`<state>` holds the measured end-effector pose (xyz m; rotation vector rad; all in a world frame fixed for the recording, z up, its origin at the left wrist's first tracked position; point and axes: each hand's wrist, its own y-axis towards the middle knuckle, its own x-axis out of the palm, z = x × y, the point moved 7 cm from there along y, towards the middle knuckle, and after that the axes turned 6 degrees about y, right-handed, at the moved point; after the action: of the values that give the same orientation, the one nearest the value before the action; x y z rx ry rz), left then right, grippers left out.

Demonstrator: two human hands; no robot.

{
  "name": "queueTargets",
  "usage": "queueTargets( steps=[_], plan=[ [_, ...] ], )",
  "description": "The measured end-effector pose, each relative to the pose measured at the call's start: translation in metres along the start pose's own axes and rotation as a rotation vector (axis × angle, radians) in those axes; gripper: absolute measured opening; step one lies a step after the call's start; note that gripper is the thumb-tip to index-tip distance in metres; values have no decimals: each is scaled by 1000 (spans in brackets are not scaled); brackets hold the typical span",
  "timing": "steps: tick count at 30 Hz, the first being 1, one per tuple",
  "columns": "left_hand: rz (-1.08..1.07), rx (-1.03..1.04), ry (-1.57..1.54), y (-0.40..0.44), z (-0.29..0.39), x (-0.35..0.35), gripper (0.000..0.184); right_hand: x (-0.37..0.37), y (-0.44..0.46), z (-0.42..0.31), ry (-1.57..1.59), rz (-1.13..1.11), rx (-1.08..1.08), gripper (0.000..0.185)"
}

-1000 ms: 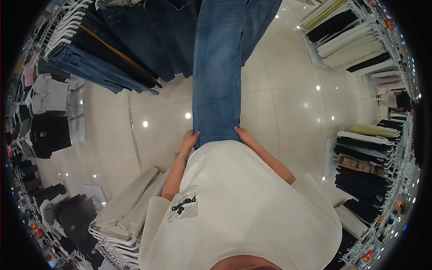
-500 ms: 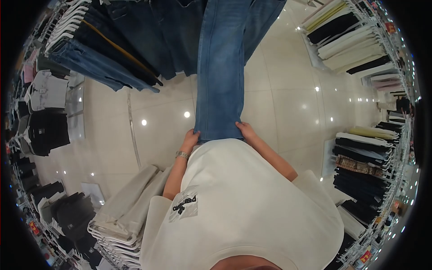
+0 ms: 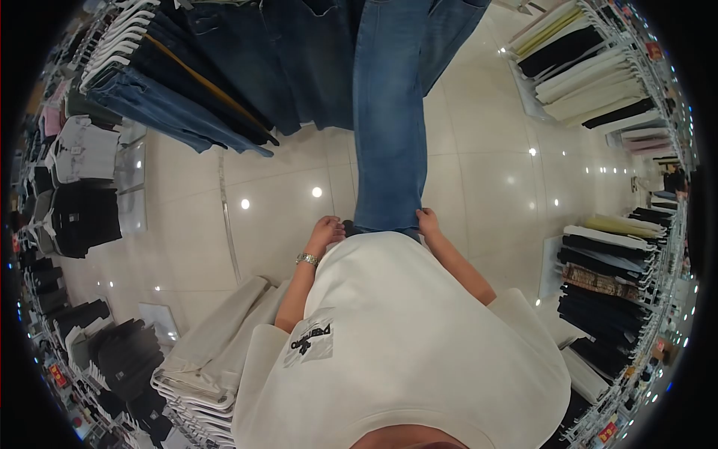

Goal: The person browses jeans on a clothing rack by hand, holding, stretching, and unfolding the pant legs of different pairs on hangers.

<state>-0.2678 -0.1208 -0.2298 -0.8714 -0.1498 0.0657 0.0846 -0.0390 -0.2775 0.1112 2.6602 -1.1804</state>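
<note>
A pair of blue jeans [image 3: 390, 127] hangs down in front of me, one leg stretched toward my body with its hem near my waist. My right hand [image 3: 426, 222] pinches the right edge of that leg close to the hem. To the left of the hem, with a gap between, is my left hand [image 3: 326, 232]; it holds nothing and its fingers are loosely bent and apart. A metal-band watch [image 3: 307, 259] circles my left wrist. Beyond the leg, the jeans' other leg [image 3: 452, 37] slants off to the upper right.
Dark jeans [image 3: 277, 67] hang beside the blue pair, with more on white hangers [image 3: 120, 45] at upper left. Beige trousers [image 3: 217, 329] hang close by my left side. Racks of folded-over trousers [image 3: 598, 269] line the right. Glossy tiles [image 3: 277, 161] cover the floor.
My left hand has let go of the jeans' hem and sits apart from it. The jeans leg has shifted right, with my right hand still on its edge.
</note>
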Motion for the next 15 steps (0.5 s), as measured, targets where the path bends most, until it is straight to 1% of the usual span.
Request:
queueTargets(
  steps=[1,4,8,10,15],
  plan=[
    [10,11,0,-1,3,-5,32,1,-3,-1,97,11,56,39],
    [34,8,-22,-7,12,-19,33,14,-2,-7,91,-95,155,42],
    [56,6,-76,-11,17,-33,34,36,7,-21,135,-209,121,40],
    [77,-8,-103,-13,22,-38,35,54,8,-40,130,-238,116,40],
    [129,3,-160,-1,21,-59,32,98,18,-105,85,-330,-7,34]
  ],
)
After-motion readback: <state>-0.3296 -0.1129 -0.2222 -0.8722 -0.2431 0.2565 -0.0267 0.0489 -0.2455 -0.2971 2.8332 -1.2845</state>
